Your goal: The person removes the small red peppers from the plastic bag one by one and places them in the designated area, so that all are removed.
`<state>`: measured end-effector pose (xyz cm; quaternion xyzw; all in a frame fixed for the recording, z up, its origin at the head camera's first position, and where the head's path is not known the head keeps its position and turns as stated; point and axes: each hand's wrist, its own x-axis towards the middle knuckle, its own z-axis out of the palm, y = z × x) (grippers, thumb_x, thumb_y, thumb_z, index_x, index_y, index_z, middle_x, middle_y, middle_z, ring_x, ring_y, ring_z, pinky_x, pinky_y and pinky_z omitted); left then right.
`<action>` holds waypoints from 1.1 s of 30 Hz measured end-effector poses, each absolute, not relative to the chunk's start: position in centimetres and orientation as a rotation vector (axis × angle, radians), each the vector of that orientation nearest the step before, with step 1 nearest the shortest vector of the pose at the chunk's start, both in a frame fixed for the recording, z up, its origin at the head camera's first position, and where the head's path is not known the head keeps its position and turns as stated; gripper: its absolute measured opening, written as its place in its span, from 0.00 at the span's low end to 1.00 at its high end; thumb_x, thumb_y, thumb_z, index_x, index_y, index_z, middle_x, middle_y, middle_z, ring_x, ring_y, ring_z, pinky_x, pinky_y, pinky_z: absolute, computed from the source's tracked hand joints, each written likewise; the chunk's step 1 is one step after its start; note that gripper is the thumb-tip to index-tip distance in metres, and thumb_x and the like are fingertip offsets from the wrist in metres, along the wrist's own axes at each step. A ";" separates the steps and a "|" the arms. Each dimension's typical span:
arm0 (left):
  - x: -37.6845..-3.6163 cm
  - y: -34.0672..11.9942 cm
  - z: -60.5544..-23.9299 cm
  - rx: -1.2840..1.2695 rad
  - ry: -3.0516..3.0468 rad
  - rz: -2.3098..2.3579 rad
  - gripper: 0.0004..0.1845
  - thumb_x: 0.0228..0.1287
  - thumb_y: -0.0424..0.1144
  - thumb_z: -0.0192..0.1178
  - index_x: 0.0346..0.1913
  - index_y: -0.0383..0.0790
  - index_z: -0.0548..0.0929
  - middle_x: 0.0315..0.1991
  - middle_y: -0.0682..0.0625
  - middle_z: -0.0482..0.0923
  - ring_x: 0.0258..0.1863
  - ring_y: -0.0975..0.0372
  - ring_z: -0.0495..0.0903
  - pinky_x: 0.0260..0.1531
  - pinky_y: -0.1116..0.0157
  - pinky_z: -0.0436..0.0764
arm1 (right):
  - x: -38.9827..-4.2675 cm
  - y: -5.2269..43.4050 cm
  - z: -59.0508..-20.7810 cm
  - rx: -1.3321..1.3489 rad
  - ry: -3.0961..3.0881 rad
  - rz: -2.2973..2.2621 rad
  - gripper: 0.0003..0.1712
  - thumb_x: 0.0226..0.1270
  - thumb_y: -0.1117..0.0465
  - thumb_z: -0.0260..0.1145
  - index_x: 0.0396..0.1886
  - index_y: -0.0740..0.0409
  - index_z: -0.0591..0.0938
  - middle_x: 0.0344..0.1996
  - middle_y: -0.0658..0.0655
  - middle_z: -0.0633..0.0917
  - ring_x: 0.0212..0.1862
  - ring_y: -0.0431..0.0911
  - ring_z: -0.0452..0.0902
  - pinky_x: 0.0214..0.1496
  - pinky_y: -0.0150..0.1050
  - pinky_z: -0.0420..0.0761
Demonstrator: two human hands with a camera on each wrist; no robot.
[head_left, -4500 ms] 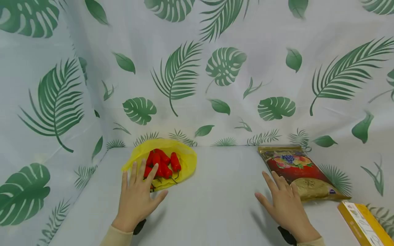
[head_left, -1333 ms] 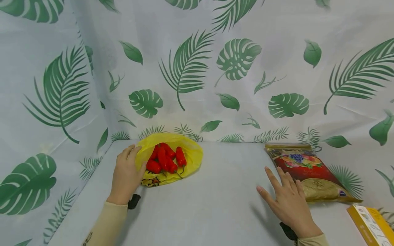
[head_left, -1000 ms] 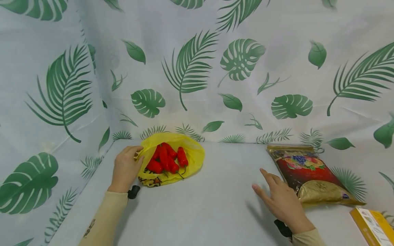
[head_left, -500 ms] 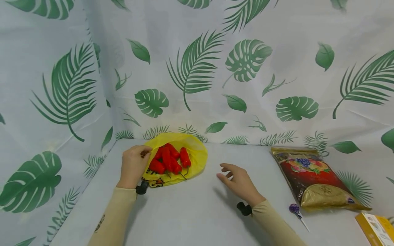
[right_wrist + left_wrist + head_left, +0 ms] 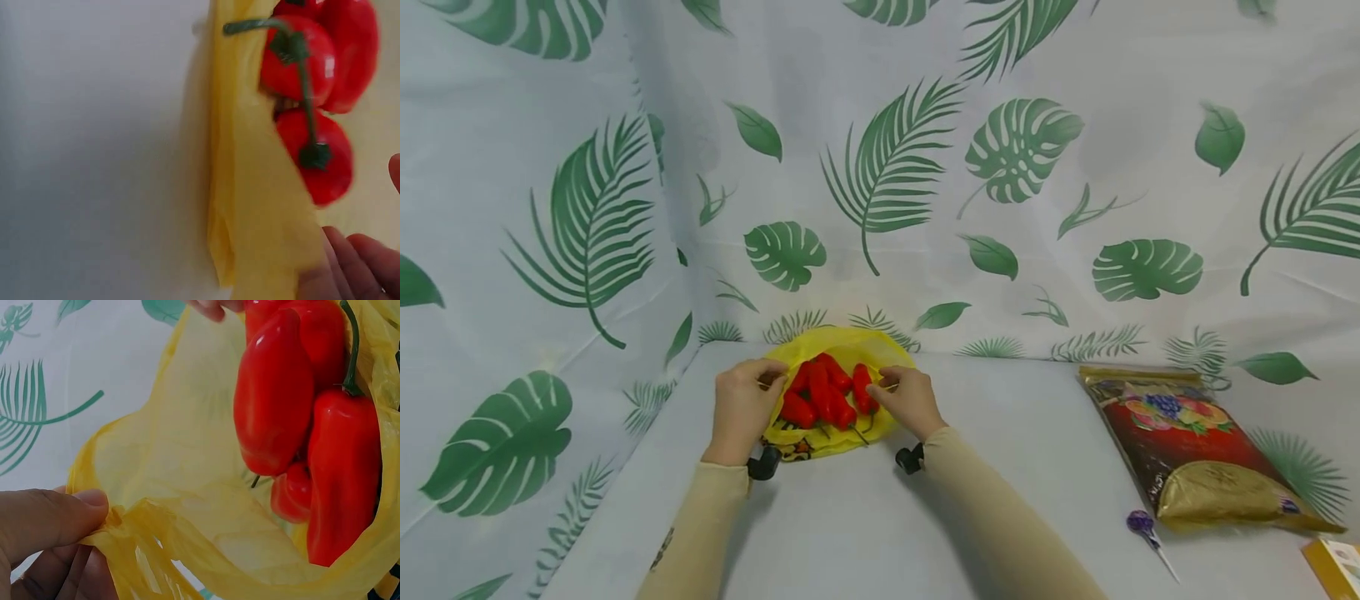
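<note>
A yellow plastic bag (image 5: 850, 350) lies at the back left of the table with several red peppers (image 5: 823, 396) inside. My left hand (image 5: 741, 408) pinches the bag's left edge; in the left wrist view the thumb (image 5: 50, 515) presses bunched yellow plastic (image 5: 134, 534) beside the red peppers (image 5: 275, 394). My right hand (image 5: 910, 400) pinches the bag's right edge. In the right wrist view its fingertips (image 5: 350, 262) touch the yellow bag (image 5: 250, 206) below the peppers (image 5: 312, 69).
A red and gold snack pouch (image 5: 1187, 450) lies at the right of the table. A purple lollipop (image 5: 1142, 527) lies near its front corner. A yellow box corner (image 5: 1337, 562) shows at the bottom right. Leaf-print cloth (image 5: 880, 167) walls the back and sides.
My right hand has moved left from beside the pouch across the table to the bag's right edge. My left hand moved from the bag's front to its left edge and pinched it.
</note>
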<state>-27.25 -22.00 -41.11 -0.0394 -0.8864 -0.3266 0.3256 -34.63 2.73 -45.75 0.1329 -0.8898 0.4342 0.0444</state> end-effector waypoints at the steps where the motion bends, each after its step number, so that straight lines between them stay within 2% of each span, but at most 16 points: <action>1: -27.2 -22.0 -41.1 -0.098 -2.328 -0.860 0.06 0.61 0.28 0.74 0.41 0.36 0.92 0.38 0.42 0.91 0.34 0.52 0.90 0.39 0.53 0.91 | -35.0 2.3 -45.8 0.382 -2.728 1.324 0.27 0.67 0.54 0.75 0.60 0.67 0.84 0.46 0.62 0.91 0.47 0.54 0.89 0.49 0.45 0.90; 3: -27.3 -22.0 -41.1 -0.086 -2.336 -0.867 0.06 0.61 0.29 0.74 0.41 0.36 0.92 0.38 0.42 0.91 0.35 0.53 0.89 0.39 0.54 0.91 | -35.5 1.5 -46.0 0.338 -2.754 1.305 0.28 0.66 0.53 0.76 0.59 0.67 0.85 0.45 0.62 0.91 0.45 0.52 0.87 0.48 0.43 0.90; 5: -27.2 -22.0 -41.2 -0.075 -2.343 -0.873 0.06 0.61 0.29 0.74 0.41 0.36 0.92 0.38 0.42 0.91 0.35 0.53 0.90 0.39 0.54 0.91 | -35.7 0.9 -46.0 0.304 -2.780 1.286 0.28 0.64 0.52 0.77 0.56 0.68 0.85 0.38 0.59 0.90 0.40 0.50 0.84 0.42 0.40 0.87; 8: -27.2 -22.0 -41.2 -0.067 -2.346 -0.880 0.06 0.62 0.30 0.74 0.41 0.37 0.92 0.38 0.43 0.91 0.35 0.54 0.90 0.39 0.54 0.91 | -35.9 -0.1 -46.0 0.294 -2.831 1.237 0.24 0.61 0.50 0.79 0.44 0.67 0.87 0.24 0.53 0.80 0.30 0.47 0.75 0.30 0.35 0.77; 10: -27.2 -22.0 -41.2 -0.069 -2.345 -0.883 0.05 0.62 0.30 0.74 0.41 0.37 0.92 0.38 0.43 0.91 0.35 0.54 0.89 0.39 0.55 0.91 | -36.0 -0.6 -46.0 0.302 -2.855 1.202 0.22 0.59 0.50 0.80 0.37 0.65 0.86 0.20 0.51 0.74 0.27 0.47 0.71 0.27 0.35 0.70; 12: -27.2 -22.1 -41.1 -0.074 -2.343 -0.885 0.05 0.62 0.30 0.74 0.40 0.38 0.92 0.38 0.43 0.91 0.35 0.54 0.89 0.38 0.55 0.91 | -35.9 -1.1 -45.9 0.293 -2.874 1.175 0.21 0.58 0.50 0.81 0.33 0.64 0.85 0.19 0.50 0.71 0.27 0.47 0.69 0.27 0.35 0.68; 15: -27.2 -22.1 -41.1 -0.087 -2.341 -0.887 0.05 0.62 0.30 0.73 0.40 0.38 0.92 0.37 0.43 0.91 0.34 0.54 0.90 0.38 0.55 0.91 | -35.9 -1.5 -46.0 0.248 -2.876 1.174 0.17 0.58 0.54 0.80 0.33 0.63 0.85 0.21 0.51 0.73 0.30 0.48 0.71 0.28 0.35 0.70; 21: -27.1 -22.1 -41.2 -0.087 -2.341 -0.878 0.05 0.63 0.30 0.73 0.41 0.38 0.92 0.37 0.44 0.91 0.34 0.54 0.89 0.36 0.55 0.91 | -35.6 -1.4 -45.6 0.211 -2.873 1.196 0.14 0.62 0.60 0.76 0.24 0.62 0.82 0.16 0.50 0.70 0.24 0.46 0.69 0.23 0.33 0.66; 23: -27.1 -22.2 -41.2 -0.083 -2.341 -0.879 0.05 0.63 0.31 0.73 0.41 0.38 0.92 0.37 0.44 0.91 0.34 0.54 0.89 0.36 0.55 0.91 | -35.5 -1.2 -45.5 0.213 -2.868 1.194 0.12 0.63 0.60 0.76 0.27 0.62 0.84 0.16 0.50 0.72 0.24 0.46 0.70 0.22 0.32 0.68; 25: -27.1 -22.2 -41.3 -0.083 -2.342 -0.884 0.05 0.63 0.31 0.73 0.41 0.37 0.92 0.37 0.44 0.91 0.34 0.54 0.89 0.37 0.55 0.91 | -35.3 -1.1 -45.2 0.209 -2.856 1.185 0.11 0.63 0.60 0.75 0.34 0.64 0.87 0.19 0.52 0.79 0.26 0.46 0.73 0.24 0.32 0.73; 29: -27.1 -22.2 -41.4 -0.092 -2.338 -0.883 0.05 0.62 0.31 0.73 0.41 0.37 0.92 0.36 0.43 0.91 0.34 0.54 0.89 0.37 0.55 0.91 | -35.0 -0.7 -44.8 0.207 -2.823 1.156 0.19 0.63 0.59 0.75 0.50 0.67 0.88 0.35 0.58 0.91 0.36 0.49 0.82 0.36 0.37 0.87; 31: -27.2 -22.2 -41.4 -0.093 -2.338 -0.878 0.05 0.62 0.31 0.74 0.40 0.37 0.92 0.36 0.43 0.91 0.34 0.54 0.89 0.37 0.55 0.91 | -34.9 -0.5 -44.7 0.210 -2.809 1.134 0.21 0.64 0.58 0.76 0.53 0.66 0.88 0.43 0.60 0.92 0.40 0.51 0.83 0.42 0.41 0.90; 33: -27.2 -22.3 -41.3 -0.092 -2.334 -0.873 0.05 0.62 0.31 0.74 0.40 0.37 0.92 0.36 0.43 0.91 0.33 0.54 0.89 0.37 0.55 0.91 | -35.0 -0.3 -44.7 0.204 -2.801 1.118 0.22 0.64 0.57 0.76 0.54 0.65 0.88 0.46 0.61 0.91 0.42 0.51 0.84 0.44 0.43 0.91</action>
